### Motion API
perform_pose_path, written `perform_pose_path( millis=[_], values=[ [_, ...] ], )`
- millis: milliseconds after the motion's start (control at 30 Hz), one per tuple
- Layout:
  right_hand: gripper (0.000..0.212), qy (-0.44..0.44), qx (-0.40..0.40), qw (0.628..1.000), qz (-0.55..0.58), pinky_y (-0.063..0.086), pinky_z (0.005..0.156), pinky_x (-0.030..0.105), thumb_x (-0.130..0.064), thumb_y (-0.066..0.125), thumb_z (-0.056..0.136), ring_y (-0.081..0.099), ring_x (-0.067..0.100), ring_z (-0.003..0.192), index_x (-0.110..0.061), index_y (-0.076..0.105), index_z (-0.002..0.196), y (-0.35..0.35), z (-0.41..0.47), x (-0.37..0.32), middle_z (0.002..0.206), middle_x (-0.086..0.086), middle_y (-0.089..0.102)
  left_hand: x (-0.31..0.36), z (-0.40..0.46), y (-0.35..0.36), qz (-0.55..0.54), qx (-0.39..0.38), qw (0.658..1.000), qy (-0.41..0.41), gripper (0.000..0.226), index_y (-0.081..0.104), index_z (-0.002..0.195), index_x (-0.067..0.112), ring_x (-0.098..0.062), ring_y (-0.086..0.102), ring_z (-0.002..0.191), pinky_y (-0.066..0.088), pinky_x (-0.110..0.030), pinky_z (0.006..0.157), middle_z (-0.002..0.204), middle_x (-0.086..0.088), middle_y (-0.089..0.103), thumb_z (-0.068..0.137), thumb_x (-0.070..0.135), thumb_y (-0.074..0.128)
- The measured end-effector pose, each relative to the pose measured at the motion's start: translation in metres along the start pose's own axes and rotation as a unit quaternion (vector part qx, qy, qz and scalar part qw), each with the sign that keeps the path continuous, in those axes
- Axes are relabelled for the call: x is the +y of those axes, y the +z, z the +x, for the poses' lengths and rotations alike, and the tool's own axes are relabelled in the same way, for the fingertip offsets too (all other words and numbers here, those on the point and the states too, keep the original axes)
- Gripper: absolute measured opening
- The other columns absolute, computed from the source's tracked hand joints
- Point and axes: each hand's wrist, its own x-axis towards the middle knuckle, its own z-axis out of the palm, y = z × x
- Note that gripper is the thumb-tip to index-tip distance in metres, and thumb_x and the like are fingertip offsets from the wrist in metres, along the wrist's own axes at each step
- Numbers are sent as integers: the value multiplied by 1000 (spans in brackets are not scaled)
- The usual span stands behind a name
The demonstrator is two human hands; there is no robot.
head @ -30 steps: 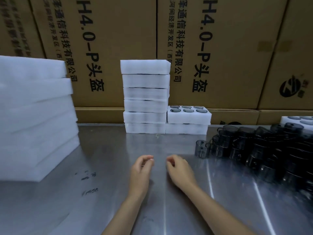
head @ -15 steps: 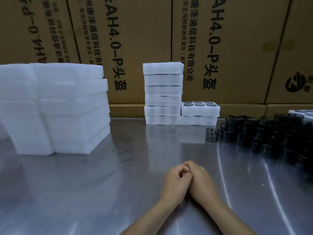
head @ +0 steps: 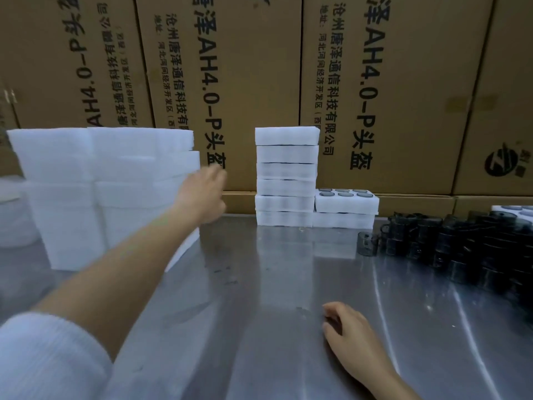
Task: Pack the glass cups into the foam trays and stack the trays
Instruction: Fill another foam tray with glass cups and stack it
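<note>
A pile of dark glass cups (head: 467, 249) covers the right side of the steel table, with one cup (head: 367, 243) standing apart at its left. White empty foam trays (head: 109, 186) are stacked high at the left. My left hand (head: 203, 194) is stretched out beside that stack's right edge, blurred, fingers apart, holding nothing. At the back stands a tall stack of packed foam trays (head: 286, 177), and next to it a lower stack whose top tray (head: 346, 201) shows cups in its holes. My right hand (head: 350, 332) rests on the table near me, fingers curled, with nothing in it.
Large printed cardboard boxes (head: 383, 90) form a wall behind the table. Another foam tray with cups (head: 516, 210) shows at the far right behind the cup pile. The steel table (head: 259, 298) lies bare between my hands.
My hands were clasped together near me. The left hand has since swung out to the left foam stack, while the right stays low on the table. The view has shifted left.
</note>
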Motion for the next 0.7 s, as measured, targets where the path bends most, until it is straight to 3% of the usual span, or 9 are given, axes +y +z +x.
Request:
perform_pose_path(
  millis=[133, 233, 400, 600, 700],
  values=[
    [31, -13, -4, 1000, -27, 31, 99, 18, -26, 51, 93, 45, 11, 120, -25, 49, 124, 0, 2, 1, 124, -10, 54, -64, 24, -21, 30, -41, 985, -168, 87, 4, 150, 10, -32, 3, 145, 18, -47, 114, 159, -12, -3, 87, 38, 57],
    [33, -9, 0, 999, -33, 31, 100, 19, -29, 51, 93, 45, 11, 120, -26, 48, 125, 3, 5, 3, 124, -11, 54, -84, 34, -30, -25, -32, 976, -214, 91, -3, 150, 11, -30, -5, 146, 13, -48, 115, 159, -8, -12, 88, 37, 58],
    [31, -4, 9, 999, -41, 33, 99, 19, -32, 52, 91, 46, 9, 118, -30, 49, 122, 4, 7, 5, 121, -15, 54, -103, 31, -24, 1, -76, 970, -230, 90, -6, 151, 11, -29, -4, 146, 10, -49, 116, 160, -6, -5, 90, 40, 54],
    [33, -2, 5, 999, -45, 32, 99, 17, -33, 53, 91, 44, 6, 120, -33, 48, 123, 6, 9, 4, 123, -19, 52, -107, 29, -22, 21, -57, 974, -221, 88, -5, 150, 10, -28, -1, 146, 11, -48, 116, 160, -6, -2, 91, 40, 52],
    [34, 5, 2, 999, -50, 31, 99, 15, -36, 50, 92, 41, 3, 123, -38, 43, 125, 4, 8, 2, 126, -24, 48, -107, 34, -26, 27, -39, 976, -213, 84, 4, 150, 7, -30, 11, 145, 11, -50, 115, 156, -11, 16, 90, 40, 53]
  ],
)
